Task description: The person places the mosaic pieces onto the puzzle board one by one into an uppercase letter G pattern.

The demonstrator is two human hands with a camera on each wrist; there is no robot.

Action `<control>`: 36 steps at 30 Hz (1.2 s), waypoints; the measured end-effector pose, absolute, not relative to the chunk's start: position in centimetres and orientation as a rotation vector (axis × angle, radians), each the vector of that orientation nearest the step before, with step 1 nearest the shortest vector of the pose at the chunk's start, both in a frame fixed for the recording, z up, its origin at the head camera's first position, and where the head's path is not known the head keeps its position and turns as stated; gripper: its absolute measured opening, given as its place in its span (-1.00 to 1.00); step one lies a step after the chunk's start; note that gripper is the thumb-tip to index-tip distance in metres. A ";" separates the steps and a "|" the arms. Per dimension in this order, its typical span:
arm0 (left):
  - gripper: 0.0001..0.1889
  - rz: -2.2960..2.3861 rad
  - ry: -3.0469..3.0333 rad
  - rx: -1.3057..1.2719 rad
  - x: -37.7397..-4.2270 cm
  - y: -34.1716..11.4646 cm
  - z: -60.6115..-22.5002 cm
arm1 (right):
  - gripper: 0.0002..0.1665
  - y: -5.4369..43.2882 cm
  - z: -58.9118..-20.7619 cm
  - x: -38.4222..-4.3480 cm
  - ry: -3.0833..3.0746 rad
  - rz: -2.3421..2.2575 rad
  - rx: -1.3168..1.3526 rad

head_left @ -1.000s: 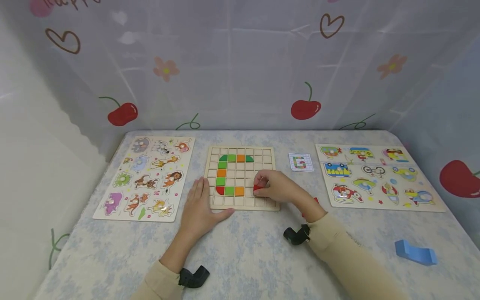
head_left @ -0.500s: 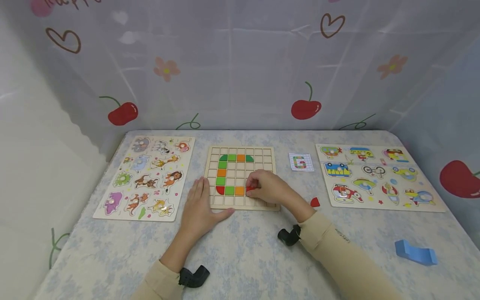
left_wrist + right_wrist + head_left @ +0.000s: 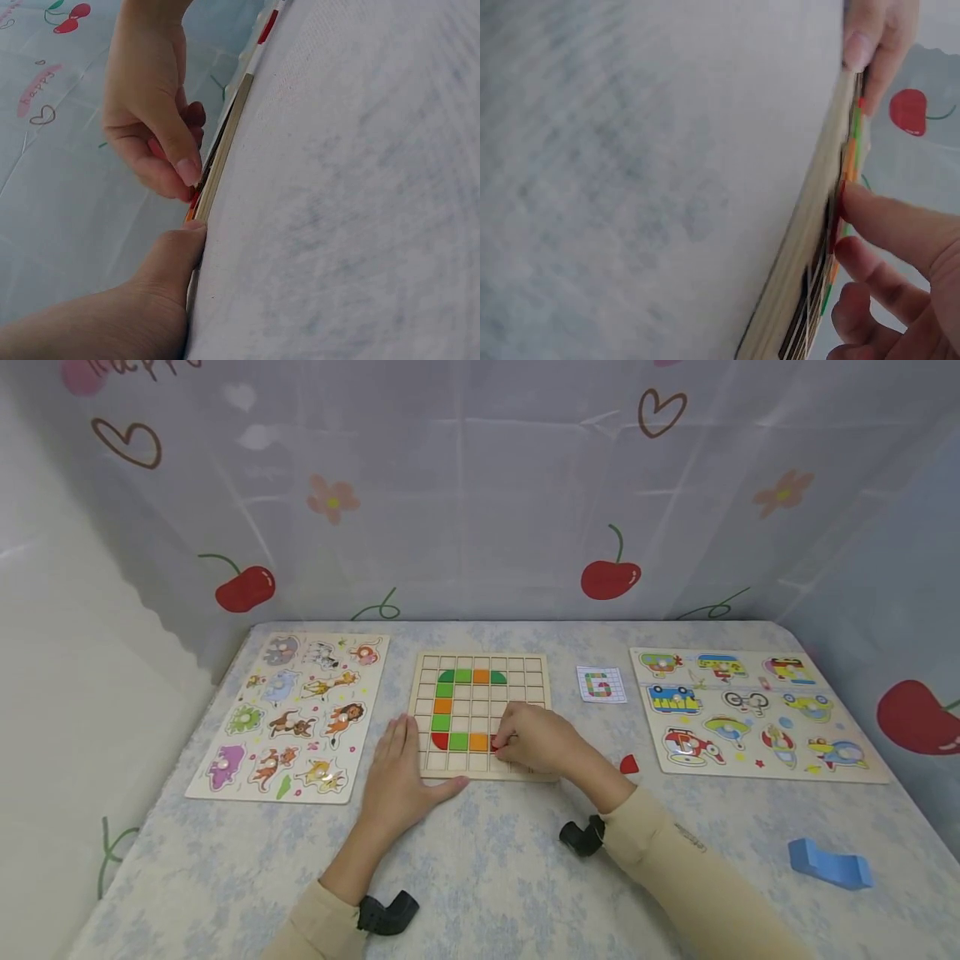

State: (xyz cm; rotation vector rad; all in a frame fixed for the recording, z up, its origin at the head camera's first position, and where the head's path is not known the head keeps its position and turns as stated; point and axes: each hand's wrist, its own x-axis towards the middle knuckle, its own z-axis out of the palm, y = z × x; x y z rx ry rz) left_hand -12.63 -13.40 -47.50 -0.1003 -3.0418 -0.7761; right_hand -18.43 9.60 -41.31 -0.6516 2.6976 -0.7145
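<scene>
A wooden grid board [image 3: 472, 766] lies in the middle of the table, with green, orange and red tiles set in a C-like shape. My left hand [image 3: 393, 781] rests along the board's left and front edges, fingers straight and thumb spread. Over the lower right part of the grid, my right hand [image 3: 538, 740] pinches a red tile [image 3: 837, 217] between thumb and index finger. That tile sits at the cell just right of the orange tile [image 3: 478, 742] in the bottom row. In the head view the fingers cover most of it.
A loose red piece [image 3: 628, 764] lies right of the board. Behind it is a small pattern card [image 3: 601, 685]. An animal puzzle [image 3: 300, 718] stands at left, a vehicle puzzle [image 3: 757, 718] at right. A blue curved block [image 3: 830, 864] lies at front right.
My right hand has moved slightly left with the red tile, now beside the orange tile. The loose red piece, mostly hidden by the wrist before, now shows. My left hand stays put.
</scene>
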 end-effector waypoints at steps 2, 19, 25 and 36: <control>0.34 -0.776 -3.043 -0.100 -12.6 -13.4 -47.5 | -0.93 10.0 -41.2 -18.1 2.699 -0.752 -0.672; 0.33 -0.785 -3.030 -0.116 -12.6 -13.4 -47.5 | -0.65 19.3 -40.6 -14.3 2.585 -0.955 -0.524; 0.33 -0.787 -3.027 -0.120 -12.5 -13.3 -47.4 | -0.71 23.1 -41.4 -12.4 2.562 -0.946 -0.449; 0.33 -0.781 -3.032 -0.115 -12.5 -13.2 -47.3 | -0.57 26.2 -41.9 -10.4 2.537 -0.841 -0.425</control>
